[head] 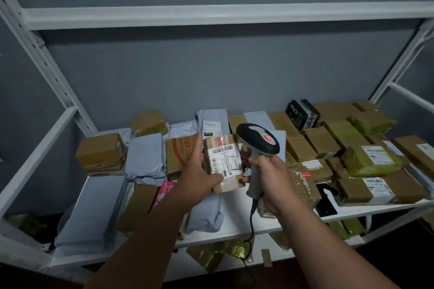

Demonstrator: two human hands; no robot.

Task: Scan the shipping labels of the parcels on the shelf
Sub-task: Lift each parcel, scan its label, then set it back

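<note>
My left hand [199, 172] grips a small brown cardboard parcel [224, 163] from its left side and lifts it above the shelf. Its white shipping label with barcodes faces me. My right hand [269, 179] grips the handle of a grey and black barcode scanner [257, 140]. The scanner's head sits just right of the parcel's upper edge, almost touching it. A black cable hangs from the scanner's handle down past the shelf's front edge.
The white metal shelf [237, 220] carries several brown boxes [101, 151], grey mailer bags [145, 156], a pink packet [164, 192], a black box [303, 113] and yellow-green wrapped parcels [371, 159]. White uprights stand at both sides. More parcels lie on the level below.
</note>
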